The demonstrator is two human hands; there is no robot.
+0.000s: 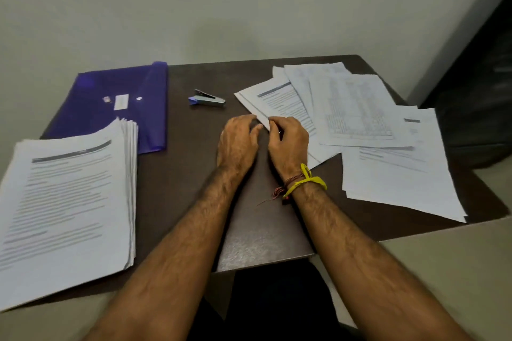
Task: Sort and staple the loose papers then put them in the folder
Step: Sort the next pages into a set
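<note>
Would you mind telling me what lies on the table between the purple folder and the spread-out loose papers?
In the head view, only the stapler lies between the folder and the loose papers.

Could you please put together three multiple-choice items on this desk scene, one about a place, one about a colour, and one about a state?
1. Where does the stapler lie?
A. On the neat stack
B. On the bare table between the folder and the loose papers
C. Inside the folder

2. What colour is the folder?
A. Red
B. Green
C. Blue-purple

3. How do the papers on the right lie?
A. Fanned out and overlapping
C. Rolled into a tube
B. Squared into one neat stack

Answers:
1 B, since the stapler sits on the dark table with the folder to one side and the loose sheets to the other.
2 C, as its cover shows blue-purple.
3 A, because the sheets spread at differing angles, unlike the neat stack on the left.
</note>
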